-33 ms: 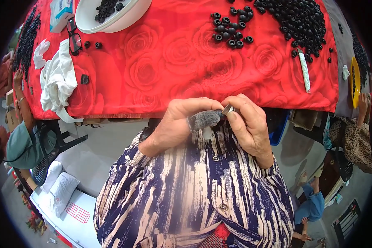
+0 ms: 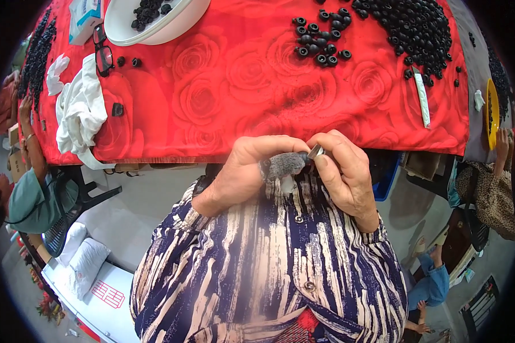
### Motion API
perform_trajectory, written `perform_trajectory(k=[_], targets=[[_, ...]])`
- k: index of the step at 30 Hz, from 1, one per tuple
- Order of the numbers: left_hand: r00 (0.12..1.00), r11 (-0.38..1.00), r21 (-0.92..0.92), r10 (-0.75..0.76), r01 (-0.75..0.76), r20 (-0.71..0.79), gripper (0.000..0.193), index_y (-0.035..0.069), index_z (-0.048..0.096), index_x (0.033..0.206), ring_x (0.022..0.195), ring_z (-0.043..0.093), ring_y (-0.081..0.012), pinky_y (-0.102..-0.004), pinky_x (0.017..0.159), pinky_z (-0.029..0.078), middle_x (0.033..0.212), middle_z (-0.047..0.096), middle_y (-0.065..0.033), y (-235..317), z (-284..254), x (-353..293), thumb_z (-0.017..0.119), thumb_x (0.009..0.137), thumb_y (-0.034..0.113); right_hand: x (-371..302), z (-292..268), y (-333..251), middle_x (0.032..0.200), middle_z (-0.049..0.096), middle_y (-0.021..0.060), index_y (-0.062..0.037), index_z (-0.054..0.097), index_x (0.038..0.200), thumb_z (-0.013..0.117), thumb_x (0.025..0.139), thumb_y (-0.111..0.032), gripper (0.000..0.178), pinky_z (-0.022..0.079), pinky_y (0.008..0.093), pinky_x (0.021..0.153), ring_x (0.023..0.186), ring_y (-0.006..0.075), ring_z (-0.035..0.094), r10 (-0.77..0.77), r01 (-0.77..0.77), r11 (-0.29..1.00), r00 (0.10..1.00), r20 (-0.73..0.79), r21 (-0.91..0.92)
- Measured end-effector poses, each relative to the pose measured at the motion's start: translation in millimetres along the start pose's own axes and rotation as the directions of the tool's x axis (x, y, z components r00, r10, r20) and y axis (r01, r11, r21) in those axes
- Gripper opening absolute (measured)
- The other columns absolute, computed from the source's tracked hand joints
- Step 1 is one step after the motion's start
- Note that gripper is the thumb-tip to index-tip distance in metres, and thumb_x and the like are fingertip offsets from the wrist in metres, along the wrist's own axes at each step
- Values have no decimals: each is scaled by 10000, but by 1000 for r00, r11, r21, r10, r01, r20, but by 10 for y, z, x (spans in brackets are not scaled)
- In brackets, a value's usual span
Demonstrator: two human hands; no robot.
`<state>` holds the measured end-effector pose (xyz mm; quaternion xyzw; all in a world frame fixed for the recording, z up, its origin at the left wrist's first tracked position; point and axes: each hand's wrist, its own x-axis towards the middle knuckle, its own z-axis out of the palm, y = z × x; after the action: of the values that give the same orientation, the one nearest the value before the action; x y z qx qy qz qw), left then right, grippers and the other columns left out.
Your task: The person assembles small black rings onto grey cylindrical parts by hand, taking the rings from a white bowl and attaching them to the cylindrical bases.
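Both my hands are held close to my chest, just below the front edge of the red rose-patterned tablecloth (image 2: 240,86). My left hand (image 2: 240,171) pinches a small grey fuzzy cloth (image 2: 286,164). My right hand (image 2: 349,171) grips a small silvery piece (image 2: 315,151) between thumb and fingers, pressed against the end of the cloth. The hands touch each other around these two things. My striped shirt fills the view below them.
On the table lie a large heap of black round parts (image 2: 418,28), a smaller cluster (image 2: 320,43), a white bowl (image 2: 154,28) holding some, glasses (image 2: 103,54), a white rag (image 2: 83,111) and a white stick (image 2: 422,97). Other people sit at the left (image 2: 23,194) and right (image 2: 489,188).
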<state>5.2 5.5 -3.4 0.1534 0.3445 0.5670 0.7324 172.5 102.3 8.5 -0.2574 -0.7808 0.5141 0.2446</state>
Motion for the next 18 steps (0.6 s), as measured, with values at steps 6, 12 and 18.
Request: perform_trajectory(k=[6, 12, 18], targets=[[996, 998, -51, -38, 34, -83, 282, -49, 612, 1078, 794, 598, -106, -230, 702, 473, 874, 647, -64, -16, 31, -13, 652, 831, 80, -3, -20, -1, 719, 522, 123, 20, 568, 933, 587, 800, -11, 138, 423, 350, 567, 631, 275, 532, -28, 28, 999, 999, 21, -29], [996, 998, -23, -52, 50, -72, 274, -51, 614, 1071, 758, 596, -103, -224, 673, 471, 846, 646, -61, -11, 8, 1, 647, 840, 94, 15, -69, 34, 715, 521, 125, 17, 572, 927, 603, 787, -16, 148, 420, 359, 561, 629, 289, 528, -36, 42, 997, 996, 84, -68], [986, 996, -25, -90, 88, -137, 220, -22, 638, 1052, 750, 584, -85, -211, 654, 469, 870, 647, -47, -18, -38, 11, 624, 858, 81, 47, -92, 34, 739, 549, 142, 14, 578, 905, 640, 744, -57, 186, 461, 383, 602, 693, 312, 572, -116, 133, 991, 931, 345, -26]])
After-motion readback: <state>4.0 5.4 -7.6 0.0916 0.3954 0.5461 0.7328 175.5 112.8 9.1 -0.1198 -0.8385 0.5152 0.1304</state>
